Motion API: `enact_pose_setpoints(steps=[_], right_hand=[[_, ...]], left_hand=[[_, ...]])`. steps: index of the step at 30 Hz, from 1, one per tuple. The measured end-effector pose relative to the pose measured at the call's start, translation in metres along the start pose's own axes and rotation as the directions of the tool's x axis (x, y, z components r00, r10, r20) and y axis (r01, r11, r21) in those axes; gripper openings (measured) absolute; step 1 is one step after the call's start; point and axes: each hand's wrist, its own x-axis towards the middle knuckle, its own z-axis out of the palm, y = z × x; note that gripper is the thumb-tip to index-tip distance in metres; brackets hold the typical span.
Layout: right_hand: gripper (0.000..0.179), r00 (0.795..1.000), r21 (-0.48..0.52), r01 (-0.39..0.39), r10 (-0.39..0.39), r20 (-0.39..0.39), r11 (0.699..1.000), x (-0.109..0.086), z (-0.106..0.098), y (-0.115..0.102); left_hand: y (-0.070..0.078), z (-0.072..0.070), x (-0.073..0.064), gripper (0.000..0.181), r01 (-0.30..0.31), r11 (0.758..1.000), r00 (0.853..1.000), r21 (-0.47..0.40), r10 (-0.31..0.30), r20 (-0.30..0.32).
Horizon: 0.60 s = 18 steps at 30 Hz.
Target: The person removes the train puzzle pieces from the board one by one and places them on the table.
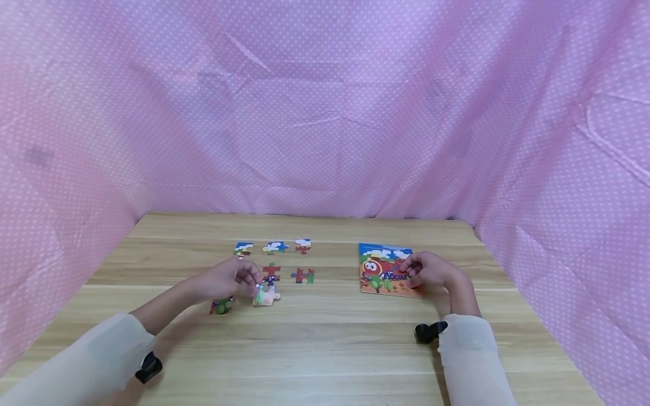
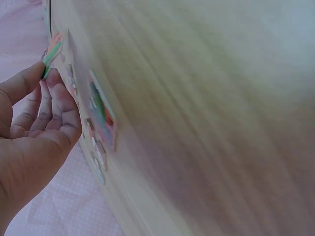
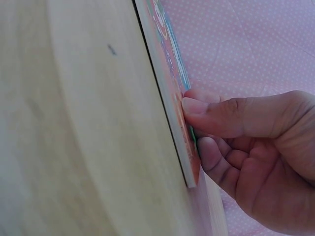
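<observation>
My left hand [image 1: 229, 278] pinches a green and orange jigsaw piece [image 2: 52, 51] between thumb and fingers, tilted over the table. In the head view, glare whitens that piece. Below the hand, a green-printed piece [image 1: 222, 306] lies flat on the tabletop. My right hand [image 1: 431, 269] is at the right side of a square picture board [image 1: 374, 286] showing a red cartoon character under clouds. Its thumb rests against the board's printed face in the right wrist view, with the other fingers loosely bent beside it. The hand covers part of the picture.
Three pieces with sky print, one a blue-and-white piece [image 1: 276, 247], lie in a row behind my left hand. A red piece [image 1: 271, 272] and a red-green piece [image 1: 304, 276] are nearer. Pink dotted cloth [image 1: 325, 141] hangs around the wooden table [image 1: 315, 344].
</observation>
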Motion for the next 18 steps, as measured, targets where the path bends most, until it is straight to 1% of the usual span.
enact_pose_setpoints(steps=[3, 6, 14, 18], right_hand=[[0.028, 1.000, 0.004, -0.004, 0.004, -0.001, 1.000, 0.000, 0.000, 0.000], [0.028, 1.000, 0.008, -0.012, 0.012, -0.008, 1.000, 0.000, 0.001, 0.000], [0.028, 1.000, 0.015, 0.005, -0.005, -0.001, 1.000, -0.002, 0.001, -0.001], [0.028, 1.000, 0.012, 0.004, -0.005, 0.007, 1.000, -0.002, 0.000, -0.001]], left_hand=[[-0.002, 0.002, -0.002, 0.017, 0.000, 1.000, 1.000, 0.007, 0.000, -0.012], [-0.003, 0.006, 0.000, 0.015, -0.008, 0.999, 1.000, 0.035, 0.009, -0.022], [-0.003, 0.016, 0.004, 0.013, 0.028, 0.984, 0.998, 0.174, -0.018, -0.062], [-0.003, 0.018, 0.006, 0.013, 0.043, 0.979, 0.997, 0.197, -0.028, -0.075]])
